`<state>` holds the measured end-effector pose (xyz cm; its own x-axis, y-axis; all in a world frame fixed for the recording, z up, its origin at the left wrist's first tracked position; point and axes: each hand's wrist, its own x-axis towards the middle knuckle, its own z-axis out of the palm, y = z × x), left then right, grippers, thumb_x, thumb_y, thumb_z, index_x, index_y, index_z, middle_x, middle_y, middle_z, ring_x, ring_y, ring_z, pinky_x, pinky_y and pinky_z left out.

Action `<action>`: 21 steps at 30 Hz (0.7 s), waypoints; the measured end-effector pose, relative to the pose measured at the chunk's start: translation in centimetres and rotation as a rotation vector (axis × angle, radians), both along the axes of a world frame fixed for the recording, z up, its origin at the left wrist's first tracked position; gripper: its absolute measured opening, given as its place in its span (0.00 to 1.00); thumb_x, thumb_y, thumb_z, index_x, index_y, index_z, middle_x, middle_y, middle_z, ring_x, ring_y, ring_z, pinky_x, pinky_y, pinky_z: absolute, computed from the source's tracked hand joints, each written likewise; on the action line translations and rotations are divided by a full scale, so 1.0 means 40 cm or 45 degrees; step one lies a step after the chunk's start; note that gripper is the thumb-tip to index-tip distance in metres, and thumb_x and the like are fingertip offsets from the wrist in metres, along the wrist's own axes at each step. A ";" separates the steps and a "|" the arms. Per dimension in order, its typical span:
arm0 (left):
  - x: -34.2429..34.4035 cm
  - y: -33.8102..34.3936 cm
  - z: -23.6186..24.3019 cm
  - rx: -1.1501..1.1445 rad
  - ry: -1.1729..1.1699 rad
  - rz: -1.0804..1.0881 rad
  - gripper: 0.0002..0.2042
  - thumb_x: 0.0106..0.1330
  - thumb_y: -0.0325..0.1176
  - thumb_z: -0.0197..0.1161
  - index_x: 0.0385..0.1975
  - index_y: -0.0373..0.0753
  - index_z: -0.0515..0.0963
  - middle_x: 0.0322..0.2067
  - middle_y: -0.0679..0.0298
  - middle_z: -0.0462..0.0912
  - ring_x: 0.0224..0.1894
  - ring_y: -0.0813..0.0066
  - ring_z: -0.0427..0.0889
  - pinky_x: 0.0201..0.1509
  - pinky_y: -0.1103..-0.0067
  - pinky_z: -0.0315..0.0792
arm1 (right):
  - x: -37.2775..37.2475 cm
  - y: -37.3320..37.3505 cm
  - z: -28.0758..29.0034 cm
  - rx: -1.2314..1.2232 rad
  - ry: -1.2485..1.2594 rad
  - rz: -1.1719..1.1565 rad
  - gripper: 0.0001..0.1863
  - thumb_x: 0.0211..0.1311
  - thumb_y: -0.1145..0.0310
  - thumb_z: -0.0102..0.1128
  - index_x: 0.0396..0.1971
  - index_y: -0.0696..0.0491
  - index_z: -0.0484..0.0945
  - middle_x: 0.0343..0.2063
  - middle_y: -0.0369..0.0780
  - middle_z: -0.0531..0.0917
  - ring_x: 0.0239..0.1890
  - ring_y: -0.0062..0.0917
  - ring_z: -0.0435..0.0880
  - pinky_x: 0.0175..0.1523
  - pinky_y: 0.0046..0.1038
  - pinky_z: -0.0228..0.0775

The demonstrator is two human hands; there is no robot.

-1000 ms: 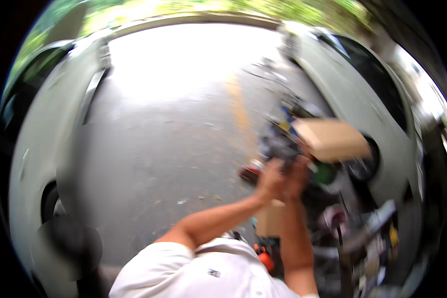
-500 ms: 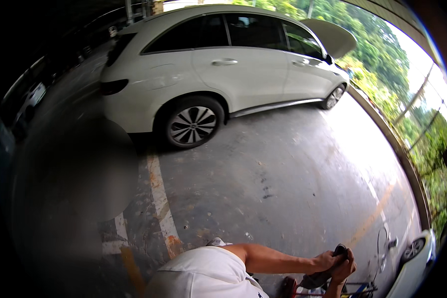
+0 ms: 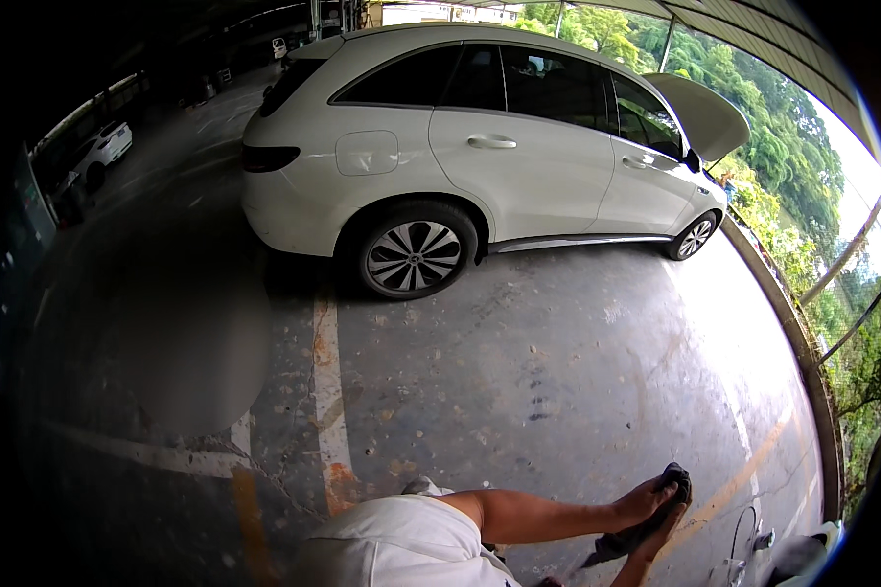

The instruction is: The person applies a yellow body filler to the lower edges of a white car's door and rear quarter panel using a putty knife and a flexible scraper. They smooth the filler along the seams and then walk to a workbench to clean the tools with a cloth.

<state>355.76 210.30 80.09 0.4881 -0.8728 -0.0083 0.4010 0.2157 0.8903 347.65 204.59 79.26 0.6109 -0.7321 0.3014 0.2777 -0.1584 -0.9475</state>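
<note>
At the lower right, my two hands are together, well out in front of my white shirt (image 3: 392, 543). My left hand (image 3: 641, 502) is closed round a dark cloth (image 3: 625, 544), whose loose part hangs down below the wrists. My right hand (image 3: 670, 523) presses against the same cloth from the other side, its fingers bent up toward the left hand. A black bunched piece (image 3: 674, 476) sticks out above the fingertips; it looks like more of the cloth, and whether anything is wrapped inside is hidden.
A white car (image 3: 529, 176) with its bonnet raised (image 3: 700, 112) stands ahead on the grey floor (image 3: 480, 391). Painted lines (image 3: 328, 411) cross the floor. A low kerb (image 3: 788, 328) runs along the right. Another white car (image 3: 103, 147) is at the far left.
My view has shifted, so the white car sits lower and further right. My hands stay together on the cloth, with the right one turned more upright. The red item below them is mostly out of sight.
</note>
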 end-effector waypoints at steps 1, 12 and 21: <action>0.008 0.002 -0.001 0.030 -0.128 0.094 0.20 0.70 0.47 0.46 0.46 0.34 0.69 0.34 0.66 0.75 0.37 0.77 0.72 0.43 0.80 0.68 | 0.008 0.017 -0.003 0.027 0.019 -0.016 0.27 0.70 0.52 0.34 0.59 0.57 0.59 0.54 0.45 0.68 0.57 0.34 0.67 0.63 0.32 0.55; -0.119 -0.150 -0.094 -0.128 0.158 -0.748 0.22 0.70 0.44 0.44 0.58 0.36 0.60 0.55 0.59 0.64 0.56 0.70 0.63 0.59 0.74 0.57 | -0.144 0.057 -0.004 -0.929 0.849 -0.737 0.35 0.57 0.63 0.53 0.64 0.56 0.52 0.50 0.55 0.67 0.46 0.49 0.71 0.44 0.41 0.68; -0.465 0.055 -0.045 0.353 -0.344 -1.755 0.13 0.68 0.38 0.53 0.32 0.34 0.77 0.19 0.66 0.76 0.14 0.84 0.69 0.16 0.87 0.62 | -0.952 0.466 0.089 -0.376 0.592 -2.501 0.45 0.53 0.60 0.64 0.64 0.62 0.46 0.59 0.53 0.60 0.61 0.40 0.61 0.63 0.38 0.52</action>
